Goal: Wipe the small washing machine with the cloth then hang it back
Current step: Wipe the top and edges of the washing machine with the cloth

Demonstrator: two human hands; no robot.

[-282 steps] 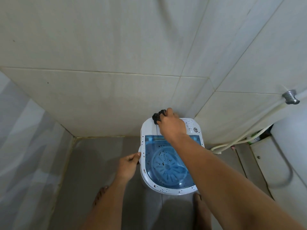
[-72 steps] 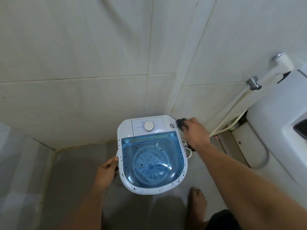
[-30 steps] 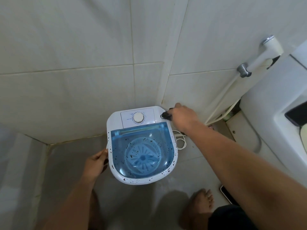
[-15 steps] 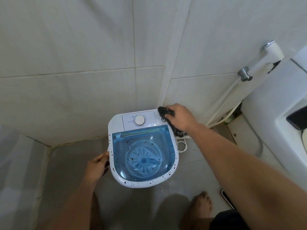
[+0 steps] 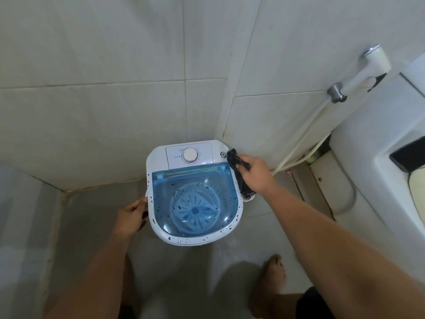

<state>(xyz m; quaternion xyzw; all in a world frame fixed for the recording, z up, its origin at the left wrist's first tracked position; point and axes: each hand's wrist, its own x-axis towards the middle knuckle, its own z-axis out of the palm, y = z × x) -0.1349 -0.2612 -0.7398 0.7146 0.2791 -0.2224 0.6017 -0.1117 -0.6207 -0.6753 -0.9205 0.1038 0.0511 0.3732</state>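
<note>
The small washing machine [image 5: 158, 157] stands on the floor in the tiled corner. It is white with dark specks along its rim, a clear blue lid and a round white dial at the back. My right hand [image 5: 255, 173] is shut on a dark cloth [image 5: 234, 157] and presses it against the machine's right rear edge, with the cloth hanging down that side. My left hand [image 5: 132, 216] grips the machine's left side near the rim.
A white toilet [image 5: 372, 157] stands at the right with a bidet sprayer [image 5: 368, 67] and its hose [image 5: 305, 137] on the wall. A white cord [image 5: 249, 198] lies coiled behind the machine's right side. My bare right foot [image 5: 271, 272] is on the floor below.
My right hand has carried the cloth from the back right corner of the top down onto the right edge. My left hand keeps its hold on the left side.
</note>
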